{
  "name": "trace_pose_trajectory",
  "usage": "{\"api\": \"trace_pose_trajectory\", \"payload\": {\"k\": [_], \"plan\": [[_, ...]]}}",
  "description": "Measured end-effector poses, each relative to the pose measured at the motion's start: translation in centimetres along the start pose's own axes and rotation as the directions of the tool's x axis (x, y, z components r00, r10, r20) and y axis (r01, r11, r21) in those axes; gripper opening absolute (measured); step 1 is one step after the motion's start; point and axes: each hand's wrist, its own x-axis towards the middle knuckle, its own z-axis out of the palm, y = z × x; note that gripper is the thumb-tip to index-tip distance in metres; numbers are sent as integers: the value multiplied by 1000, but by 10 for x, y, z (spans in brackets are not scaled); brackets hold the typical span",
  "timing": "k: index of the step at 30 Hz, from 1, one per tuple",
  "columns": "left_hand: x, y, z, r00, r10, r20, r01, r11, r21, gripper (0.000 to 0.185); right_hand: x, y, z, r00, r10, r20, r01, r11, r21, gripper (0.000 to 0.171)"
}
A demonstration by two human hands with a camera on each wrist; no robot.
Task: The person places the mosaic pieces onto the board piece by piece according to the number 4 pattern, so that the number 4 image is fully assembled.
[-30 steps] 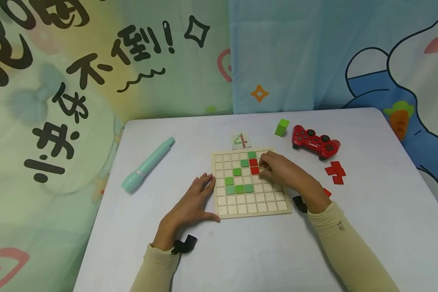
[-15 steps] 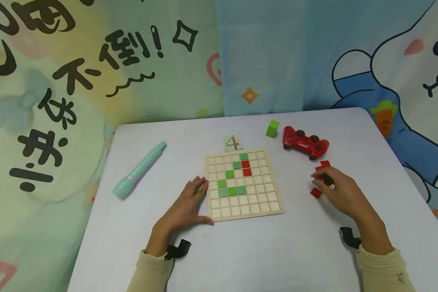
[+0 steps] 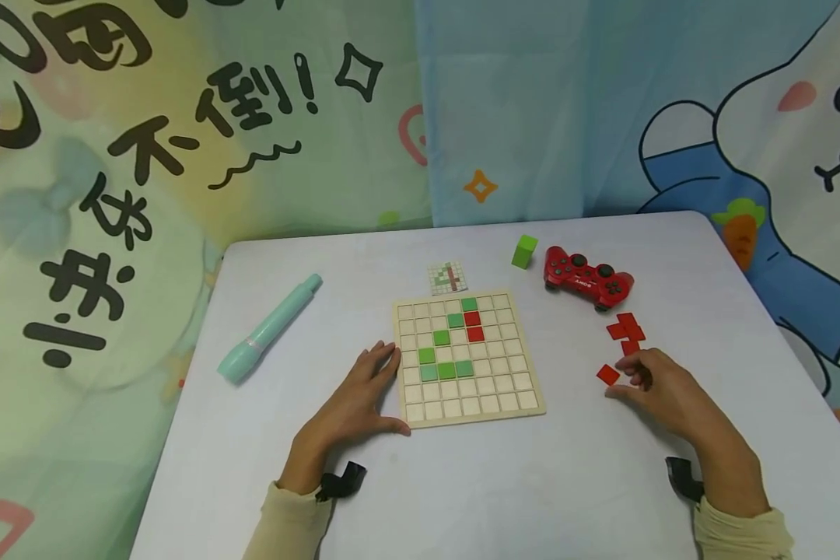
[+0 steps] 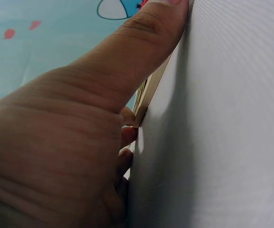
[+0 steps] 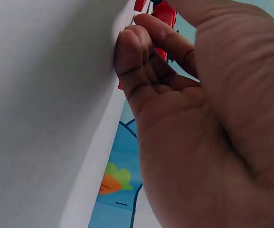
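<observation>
The loose red tile (image 3: 607,375) lies flat on the white table (image 3: 462,482), just beside the fingertips of the right hand (image 3: 661,393), with a small cluster of more red tiles (image 3: 626,330) a little farther back, between that hand and the red game controller (image 3: 586,278). The right hand's fingers are curled down against the table top, and the wrist view shows red just past the knuckles, but whether they already pinch a tile cannot be told. The left hand (image 3: 357,404) lies flat with straight fingers pressed against the left edge of the wooden grid board (image 3: 467,356), holding nothing. On the board, six green tiles and two red ones sit in their cells. The likeliest trouble is with so thin a tile on a smooth surface: fingertips may push it along instead of lifting it, or catch two at once from the cluster. A tile carried loosely could drop onto the board and knock seated pieces out of their cells. If the left hand eased off, the board could slide under a pressing finger. The green block (image 3: 524,251), the small pattern card (image 3: 448,278) and the teal pen (image 3: 269,328) lie well apart.
</observation>
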Motion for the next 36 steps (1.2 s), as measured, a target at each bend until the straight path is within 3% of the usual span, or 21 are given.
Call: {"api": "trace_pose_trajectory", "payload": {"k": [9,25,32,36], "plan": [[-2,0,-1,1000,-8,-4,8,1000,7,132,-1,-1,3,1000,-3,-23,3,1000,-10,44],[-3,-1,2,1000,-9,-12,9,1000,-9,132,12,-17,-1,999,-25,31,26,999,-32,42],[-1,0,1,999,27,-21,-27,1000,15,131,41,-67,-13,986,-133,102,140,988,-65,32],[2,-1,-1,1000,14,-11,-14,1000,8,131,60,-111,-12,950,-220,224,248,963,-107,28]]}}
